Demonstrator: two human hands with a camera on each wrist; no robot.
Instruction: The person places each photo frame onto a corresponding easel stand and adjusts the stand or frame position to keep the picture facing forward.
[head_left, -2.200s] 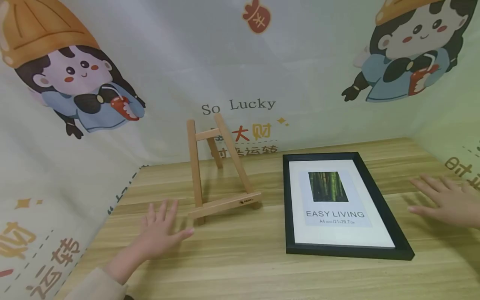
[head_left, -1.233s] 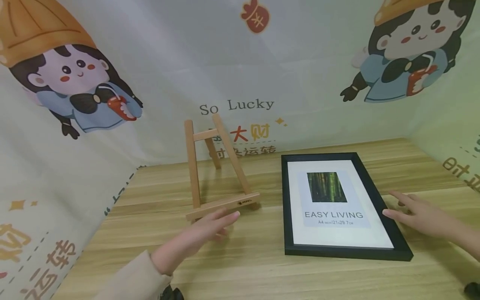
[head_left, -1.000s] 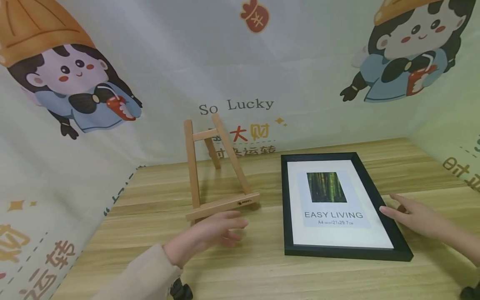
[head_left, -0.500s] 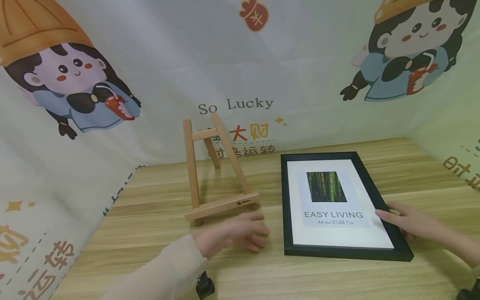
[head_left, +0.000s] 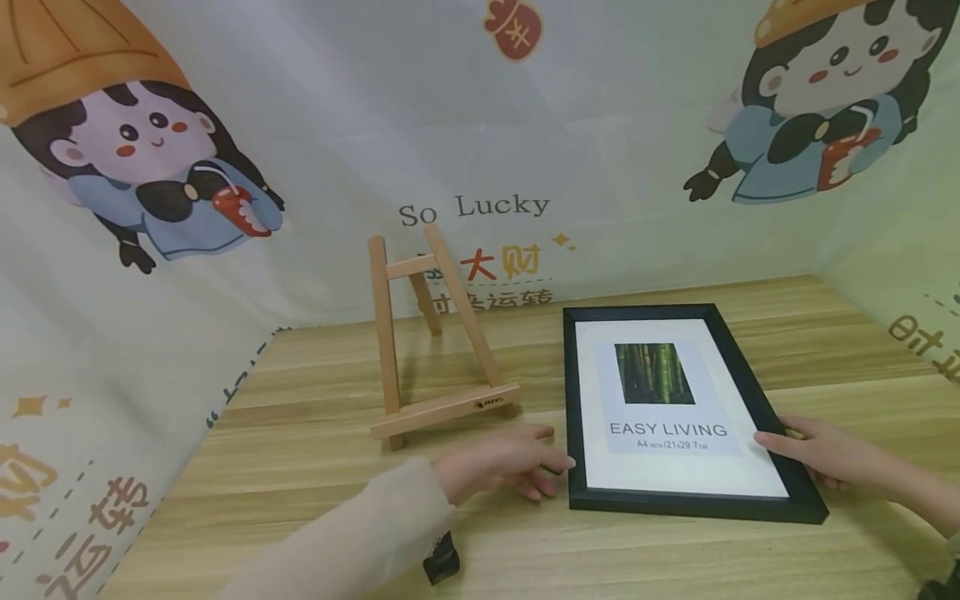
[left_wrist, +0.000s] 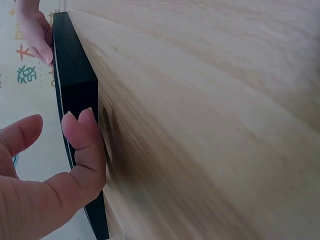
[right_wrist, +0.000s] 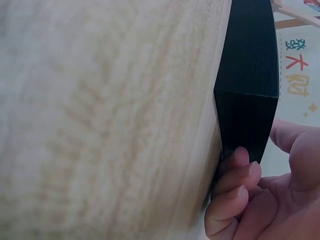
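A black picture frame (head_left: 645, 502) lies face up on the wooden table, its white sheet reading "EASY LIVING" below a small bamboo picture. At its right side my right hand (head_left: 843, 450) grips the edge, thumb on top; in the right wrist view, fingers (right_wrist: 232, 197) curl against the side and underside. My left hand (head_left: 502, 462) is at the frame's left edge. In the left wrist view its bent fingers (left_wrist: 85, 137) touch the frame's side, while the thumb stands apart above the face. A small wooden easel (head_left: 442, 412) stands upright left of the frame.
The wooden table (head_left: 300, 467) is bounded at the back and sides by a pale printed cloth (head_left: 360, 108) with cartoon figures and lettering. The easel stands close to the back cloth, beyond my left forearm. A black wrist device (head_left: 441, 560) hangs under the left sleeve.
My left hand has moved right, from beside the easel to the frame's left edge. My right hand has come left and taken hold of the frame's right edge. Frame and easel have stayed put.
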